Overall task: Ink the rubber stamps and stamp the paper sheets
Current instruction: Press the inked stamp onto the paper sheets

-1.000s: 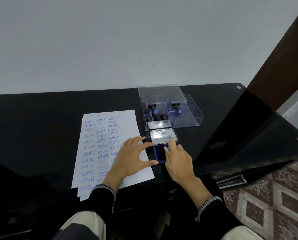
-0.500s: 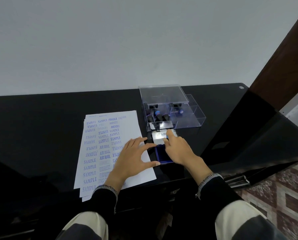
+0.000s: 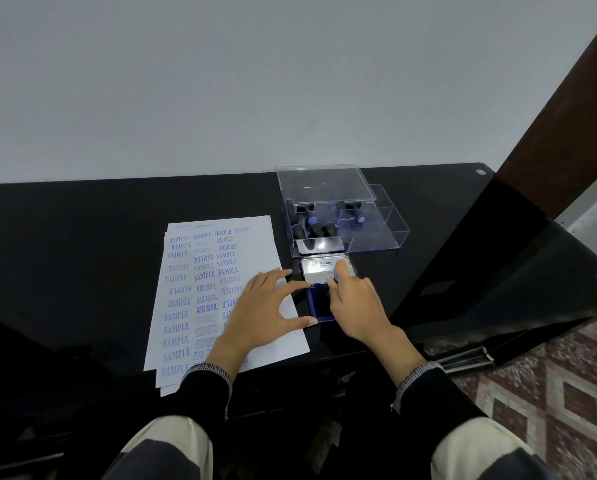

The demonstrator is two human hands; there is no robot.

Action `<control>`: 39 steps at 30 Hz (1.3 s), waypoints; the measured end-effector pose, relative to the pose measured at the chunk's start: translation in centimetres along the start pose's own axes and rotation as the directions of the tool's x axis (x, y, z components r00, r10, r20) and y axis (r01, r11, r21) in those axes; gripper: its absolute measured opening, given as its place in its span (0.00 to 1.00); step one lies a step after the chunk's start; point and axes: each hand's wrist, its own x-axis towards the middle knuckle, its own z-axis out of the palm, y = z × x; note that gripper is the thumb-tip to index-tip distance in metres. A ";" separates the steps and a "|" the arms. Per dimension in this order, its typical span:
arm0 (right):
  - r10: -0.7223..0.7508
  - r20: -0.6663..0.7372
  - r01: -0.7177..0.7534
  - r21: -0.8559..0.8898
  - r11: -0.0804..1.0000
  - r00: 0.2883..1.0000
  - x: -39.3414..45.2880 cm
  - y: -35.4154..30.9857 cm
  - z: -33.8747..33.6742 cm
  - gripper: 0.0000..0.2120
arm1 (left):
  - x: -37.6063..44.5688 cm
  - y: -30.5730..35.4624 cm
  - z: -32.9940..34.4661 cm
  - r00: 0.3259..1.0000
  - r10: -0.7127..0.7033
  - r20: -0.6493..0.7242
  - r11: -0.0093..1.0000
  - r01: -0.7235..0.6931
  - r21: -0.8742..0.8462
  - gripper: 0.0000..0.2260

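Far left on the glossy black table (image 3: 82, 237): a fanned stack of white paper sheets (image 3: 217, 268) crowded with blue "SAMPLE", "AIR MAIL" and "FRAGILE" impressions, long axis running away from the body. Resting flat on the near right corner of that stack: the left hand (image 3: 262, 317), fingers straight and spread, thumb stretched right toward the pad, gripping nothing, apparently steadying the sheets. Just right of the paper edge: the open ink pad (image 3: 319, 304), deep blue well nearest the body, silver hinged metal lid (image 3: 319, 270) lying back beyond it. Over the well and reaching onto the lid: the right hand (image 3: 355, 306), fingers curled, a small blue-topped stamp (image 3: 339, 276) seemingly pinched at the fingertips, though mostly hidden. Beyond the lid: a clear acrylic box (image 3: 376, 237) holding more black-handled rubber stamps (image 3: 310, 230). Judgement: inking in progress; paper lying directly left of the stamp, so a short leftward carry next, right hand nearer.
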 end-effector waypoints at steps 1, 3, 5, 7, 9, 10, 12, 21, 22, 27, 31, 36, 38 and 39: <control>0.006 0.029 -0.007 0.011 1.000 1.000 0.4 0.0 -0.3 0.05 | 0.0 0.1 0.0 1.000 0.001 0.002 1.000 -0.001 -0.001 0.32; 0.022 0.090 -0.026 0.042 0.999 0.996 1.4 -0.2 -0.9 0.02 | 0.0 0.2 -0.3 1.000 -0.005 0.012 1.000 0.006 -0.002 0.32; 0.029 0.119 -0.035 0.047 0.998 0.992 1.9 -0.3 -1.0 0.03 | -0.1 0.4 -0.4 1.000 -0.015 0.024 1.000 0.015 0.000 0.31; 0.026 0.097 -0.032 0.064 0.997 0.995 1.7 -0.3 -0.7 0.03 | -0.1 0.4 -0.4 1.000 -0.013 0.022 1.000 0.013 -0.002 0.31; 0.015 0.045 -0.018 0.067 0.998 0.999 0.8 -0.1 -0.1 0.02 | 0.0 0.3 -0.4 1.000 -0.009 0.011 1.000 0.009 -0.008 0.31; 0.013 0.014 -0.014 0.061 0.998 1.000 0.2 0.0 0.2 0.03 | 0.0 0.3 -0.4 1.000 -0.008 0.007 1.000 0.008 -0.008 0.31; 0.020 -0.027 -0.018 0.055 0.998 0.999 -0.8 0.1 0.6 0.05 | 0.0 0.3 -0.3 1.000 0.000 0.005 1.000 0.000 0.000 0.31; 0.088 -0.187 -0.078 0.060 0.995 0.978 -1.0 -1.8 0.3 0.04 | -0.2 0.3 -3.7 0.817 -0.472 -0.330 0.750 0.176 -0.637 0.11; 0.096 -0.200 -0.069 0.139 0.988 0.975 -0.7 -2.6 0.4 0.05 | -0.3 -0.4 -4.3 0.746 -0.554 -0.370 0.738 0.234 -0.633 0.12; 0.114 -0.032 -0.071 0.610 0.789 0.993 1.9 -6.7 2.0 0.02 | -1.7 -5.3 -6.4 0.571 -0.733 -0.369 0.678 0.659 -0.326 0.21; 0.100 0.006 -0.077 0.682 0.728 0.995 3.4 -8.5 3.6 0.03 | -2.3 -6.5 -7.5 0.548 -0.809 -0.211 0.583 0.794 -0.172 0.35; 0.117 -0.049 -0.062 0.623 0.780 0.992 4.2 -9.2 5.0 0.03 | -2.1 -6.7 -7.7 0.544 -0.811 -0.214 0.580 0.797 -0.169 0.32; 0.133 -0.059 -0.069 0.615 0.786 0.989 4.1 -9.4 5.5 0.04 | -2.3 -6.2 -7.5 0.544 -0.808 -0.227 0.583 0.794 -0.173 0.30; 0.153 -0.065 -0.082 0.614 0.785 0.986 4.0 -9.4 5.7 0.04 | -2.5 -6.1 -7.3 0.548 -0.802 -0.240 0.589 0.793 -0.156 0.28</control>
